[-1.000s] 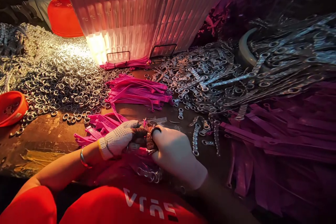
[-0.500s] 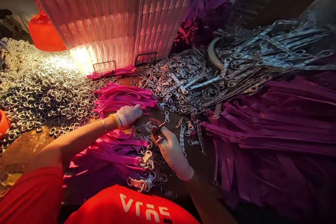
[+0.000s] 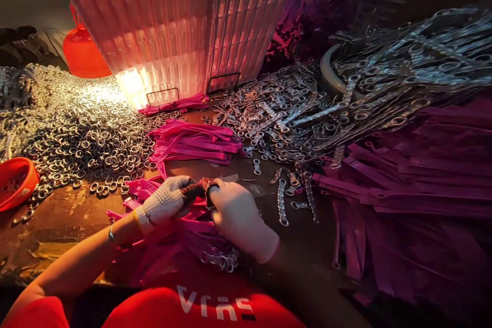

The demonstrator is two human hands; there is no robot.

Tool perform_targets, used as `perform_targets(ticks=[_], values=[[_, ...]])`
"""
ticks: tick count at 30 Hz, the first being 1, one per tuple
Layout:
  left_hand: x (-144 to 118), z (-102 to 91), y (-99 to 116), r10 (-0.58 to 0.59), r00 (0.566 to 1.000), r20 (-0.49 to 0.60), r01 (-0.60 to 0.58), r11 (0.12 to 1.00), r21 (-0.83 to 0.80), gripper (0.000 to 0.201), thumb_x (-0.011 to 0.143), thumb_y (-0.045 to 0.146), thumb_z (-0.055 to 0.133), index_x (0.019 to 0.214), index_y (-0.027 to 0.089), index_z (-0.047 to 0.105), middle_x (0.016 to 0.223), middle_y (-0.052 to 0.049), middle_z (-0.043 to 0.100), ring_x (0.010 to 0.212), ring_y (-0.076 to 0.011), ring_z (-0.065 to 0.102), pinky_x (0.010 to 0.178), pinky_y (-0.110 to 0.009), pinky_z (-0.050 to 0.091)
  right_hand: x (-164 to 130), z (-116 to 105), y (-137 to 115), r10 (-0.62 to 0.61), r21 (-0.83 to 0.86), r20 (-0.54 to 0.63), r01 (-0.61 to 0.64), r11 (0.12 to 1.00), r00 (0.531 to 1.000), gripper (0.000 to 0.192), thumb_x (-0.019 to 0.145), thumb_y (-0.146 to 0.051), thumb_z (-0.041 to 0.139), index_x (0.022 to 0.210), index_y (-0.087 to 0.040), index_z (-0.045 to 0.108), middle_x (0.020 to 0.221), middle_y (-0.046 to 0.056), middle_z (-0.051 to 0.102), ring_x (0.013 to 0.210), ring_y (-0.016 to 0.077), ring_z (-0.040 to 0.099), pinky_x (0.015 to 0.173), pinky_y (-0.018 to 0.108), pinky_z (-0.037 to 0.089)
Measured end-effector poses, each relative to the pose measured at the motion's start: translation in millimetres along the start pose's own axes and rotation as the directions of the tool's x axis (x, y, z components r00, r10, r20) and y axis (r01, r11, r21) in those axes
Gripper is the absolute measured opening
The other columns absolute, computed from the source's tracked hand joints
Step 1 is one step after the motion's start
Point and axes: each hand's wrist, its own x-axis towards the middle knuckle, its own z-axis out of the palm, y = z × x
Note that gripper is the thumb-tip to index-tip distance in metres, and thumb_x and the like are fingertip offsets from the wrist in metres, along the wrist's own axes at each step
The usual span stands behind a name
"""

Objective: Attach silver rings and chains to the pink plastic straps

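Head view, pink strap (image 3: 200, 225) pinched between hands, left (image 3: 165, 202), right (image 3: 234, 212).

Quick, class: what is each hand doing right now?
Left hand: closed, pinching a pink strap.
Right hand: closed on the same strap; the exact grip is hidden.

Bare table (image 3: 69, 215) left (rings (image 3: 88, 138) beyond).

white upside-down letters on the red shirt (image 3: 215, 305), not legible
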Motion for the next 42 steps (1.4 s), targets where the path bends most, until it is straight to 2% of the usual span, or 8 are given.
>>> perform_targets(ticks=[6,15,25,29,33,35,39,42], values=[[-3,11.1,-20,0.388,0.921,-0.019,-0.361,0.872,0.33,0.009,0.081,0.015,0.058,0.079,0.018,0.066,0.082,-0.005,0.068,0.074,-0.0166,0.059,0.07,-0.026,0.045,-11,2,-6,0.042,-0.1,-0.075,-0.05,0.994,0.996,0.021,0.07,-0.007,0.053,0.084,-0.016,0.067,0.087,0.013,0.068,0.078,0.0245,0.06,0.065,0.034,0.034],[-2,5.6,-31,0.299,0.953,-0.049,-0.271,0.913,0.305,0.023,0.088,0.025,0.054,0.076,0.014,0.068,0.073,-0.006,0.069,0.068,-0.0167,0.058,0.062,-0.025,0.04,-9,-4,-1,0.076,0.031,0.194,-0.084,0.996,0.978,0.032,0.074,-0.005,0.048,0.1,-0.014,0.065,0.09,0.011,0.073,0.078,0.0208,0.065,0.065,0.03,0.036],[-1,8.8,-34,0.281,0.96,0.017,-0.259,0.858,0.443,0.019,0.085,0.015,0.052,0.075,0.016,0.067,0.074,-0.004,0.069,0.069,-0.0165,0.06,0.064,-0.025,0.04,-15,16,-3,-0.088,-0.113,0.172,0.108,0.988,0.981,0.023,0.081,-0.016,0.051,0.098,-0.009,0.065,0.083,0.015,0.073,0.071,0.0235,0.066,0.058,0.031,0.032],[1,-16.2,-19,0.223,0.963,0.152,-0.265,0.886,0.381,0.014,0.08,0.015,0.058,0.081,0.019,0.072,0.079,-0.004,0.072,0.07,-0.0155,0.06,0.064,-0.023,0.044,-21,12,6,-0.059,-0.069,0.17,0.072,0.995,0.984,0.017,0.082,-0.017,0.055,0.093,-0.012,0.067,0.079,0.012,0.072,0.072,0.0225,0.066,0.061,0.03,0.036],[0,-33.9,-5,0.152,0.984,-0.093,-0.132,0.972,0.195,0.024,0.084,0.038,0.067,0.098,0.018,0.072,0.07,-0.002,0.067,0.051,-0.0094,0.049,0.047,-0.019,0.036,-14,2,50,-0.026,0.077,0.168,0.013,0.997,0.985,0.021,0.087,-0.033,0.063,0.099,-0.016,0.069,0.101,0.012,0.073,0.09,0.0227,0.068,0.074,0.029,0.044],[1,-30.9,-2,0.043,0.993,-0.109,-0.052,0.996,-0.076,0.041,0.088,0.053,0.061,0.101,0.015,0.07,0.065,-0.002,0.064,0.04,-0.0059,0.038,0.038,-0.019,0.026,0,3,81,0.179,0.045,0.101,-0.184,0.982,0.979,0.029,0.09,-0.032,0.061,0.113,-0.017,0.068,0.111,0.014,0.071,0.1,0.0244,0.067,0.079,0.03,0.045],[7,-16.7,-1,-0.156,0.962,0.223,0.256,0.798,-0.546,0.066,0.08,0.07,0.059,0.105,0.01,0.069,0.089,-0.014,0.072,0.046,-0.0076,0.05,0.032,-0.018,0.016,36,22,126,0.632,-0.115,0.07,-0.623,0.774,0.772,0.027,0.09,-0.016,0.053,0.11,-0.008,0.069,0.105,0.024,0.071,0.097,0.0314,0.069,0.076,0.035,0.045],[7,-12.1,-1,-0.168,0.923,0.345,0.353,0.723,-0.593,0.059,0.077,0.059,0.068,0.111,0.011,0.069,0.098,-0.016,0.072,0.058,-0.0123,0.061,0.032,-0.017,0.019,50,41,135,0.639,-0.066,0.07,-0.635,0.769,0.766,0.033,0.087,-0.012,0.052,0.117,-0.006,0.065,0.105,0.024,0.071,0.095,0.0299,0.069,0.074,0.034,0.044]])
